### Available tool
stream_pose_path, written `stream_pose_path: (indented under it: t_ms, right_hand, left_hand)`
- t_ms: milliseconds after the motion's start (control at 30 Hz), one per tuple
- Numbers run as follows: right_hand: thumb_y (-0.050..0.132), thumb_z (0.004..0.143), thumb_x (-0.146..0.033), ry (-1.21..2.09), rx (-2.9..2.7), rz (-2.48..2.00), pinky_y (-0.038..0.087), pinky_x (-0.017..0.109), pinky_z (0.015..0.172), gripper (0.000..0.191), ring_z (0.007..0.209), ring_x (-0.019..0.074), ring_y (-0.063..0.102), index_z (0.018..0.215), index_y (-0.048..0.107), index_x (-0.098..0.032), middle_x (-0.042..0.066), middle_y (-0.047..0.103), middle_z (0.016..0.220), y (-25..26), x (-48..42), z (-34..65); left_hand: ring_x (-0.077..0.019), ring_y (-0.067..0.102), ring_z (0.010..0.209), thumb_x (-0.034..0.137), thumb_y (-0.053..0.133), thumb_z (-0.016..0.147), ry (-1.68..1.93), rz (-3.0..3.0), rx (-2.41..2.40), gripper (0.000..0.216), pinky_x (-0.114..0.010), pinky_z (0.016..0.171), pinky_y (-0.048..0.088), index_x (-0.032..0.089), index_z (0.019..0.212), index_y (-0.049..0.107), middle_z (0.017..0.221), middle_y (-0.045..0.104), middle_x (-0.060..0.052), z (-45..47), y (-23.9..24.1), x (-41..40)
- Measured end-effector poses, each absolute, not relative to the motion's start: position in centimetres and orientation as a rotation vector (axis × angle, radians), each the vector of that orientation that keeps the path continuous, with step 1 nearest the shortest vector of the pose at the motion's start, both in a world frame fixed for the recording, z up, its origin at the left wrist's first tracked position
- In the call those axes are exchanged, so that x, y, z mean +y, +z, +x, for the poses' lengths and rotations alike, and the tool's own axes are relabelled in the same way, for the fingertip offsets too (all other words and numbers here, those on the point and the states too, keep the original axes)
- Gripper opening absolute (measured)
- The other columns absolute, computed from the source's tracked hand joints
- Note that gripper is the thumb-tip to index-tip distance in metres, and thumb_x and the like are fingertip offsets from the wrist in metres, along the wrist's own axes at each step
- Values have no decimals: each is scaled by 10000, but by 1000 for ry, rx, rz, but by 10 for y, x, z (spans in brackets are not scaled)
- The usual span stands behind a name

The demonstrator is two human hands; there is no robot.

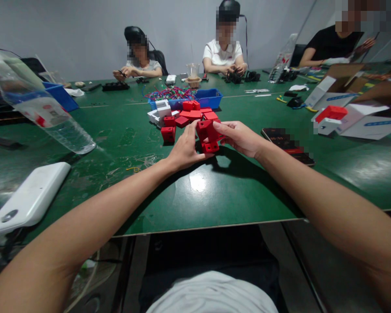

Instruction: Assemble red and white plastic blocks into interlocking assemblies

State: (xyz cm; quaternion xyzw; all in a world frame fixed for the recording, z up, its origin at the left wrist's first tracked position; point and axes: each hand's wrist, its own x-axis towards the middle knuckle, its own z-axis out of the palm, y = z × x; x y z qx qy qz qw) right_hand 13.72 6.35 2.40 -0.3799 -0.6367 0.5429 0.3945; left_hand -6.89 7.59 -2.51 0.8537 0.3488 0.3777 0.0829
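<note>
Both of my hands are closed around a red plastic block-like part (208, 132) with small dark holes, held over the green table. My left hand (186, 148) grips it from the left, thumb low and fingers along its side. From the right, my right hand (236, 137) pinches its upper edge, the thumb on top. Just beyond lies a pile of red plastic parts (192, 114), with white plastic parts (161, 114) at its left. A single red block (168, 135) stands left of my fingers. Whether the held part is one piece or several pressed together, I cannot tell.
A blue bin (210, 99) with tangled wires (172, 93) stands behind the pile. At left are a tilted water bottle (57, 115) and a white power bank (32, 198). A phone (286, 145) and open white boxes (371, 119) lie right. Several people sit across the table.
</note>
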Motion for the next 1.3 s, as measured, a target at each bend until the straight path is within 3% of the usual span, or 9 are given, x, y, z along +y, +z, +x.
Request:
stream_pose_path:
  t_ms: [433,833,1300]
  right_hand:
    - [764,726,-635,1352,-1648,-979,440,239,588,492,724,127,624,923,726,-186,42,732,887,25,62,136]
    - [752,728,-650,1285,-1710,-1020,444,249,613,517,758,137,627,926,719,-174,63,739,994,27,61,137]
    - [741,716,-680,1279,-1712,-1028,447,280,633,518,717,142,609,845,706,-179,54,718,893,28,62,136]
  left_hand:
    - [-392,436,1392,546,817,674,1136,2563,1035,1080,-593,1158,375,171,1488,215,1485,406,-240,-69,-27,77]
    - [-396,409,1416,563,816,669,1116,2557,1010,1098,-590,1175,353,155,1495,218,1506,387,-250,-69,-27,77]
    - [-386,396,1427,529,825,680,1128,2547,947,1094,-570,1145,406,187,1516,207,1520,372,-236,-69,-27,77]
